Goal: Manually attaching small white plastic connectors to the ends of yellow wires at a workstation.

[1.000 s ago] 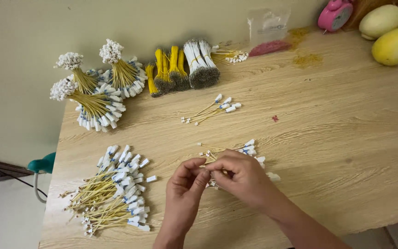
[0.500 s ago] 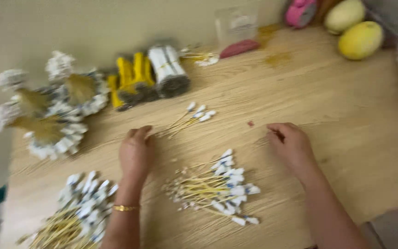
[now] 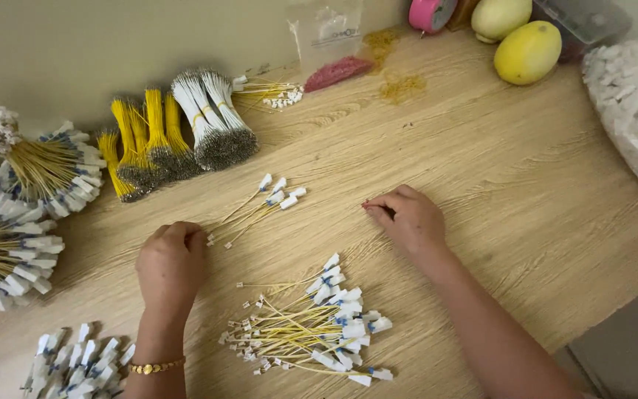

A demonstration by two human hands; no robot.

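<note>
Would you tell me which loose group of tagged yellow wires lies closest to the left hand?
The small group of tagged wires by the left hand's fingertips; the bigger pile lies nearer the viewer.

Light wooden table (image 3: 526, 185) against plain, perhaps beige, wall (image 3: 112, 37).

Plenty of bare wooden table (image 3: 526, 185) on the right, wide open for passing a hand. Tighter in the middle: small wire bunch (image 3: 260, 207) sitting between left hand (image 3: 173, 262) and right hand (image 3: 407, 218), loose pile of tagged wires (image 3: 311, 325) just below. Left edge clogged with wire bundles (image 3: 179, 137); fruit (image 3: 527, 52) blocking the far corner.
</note>
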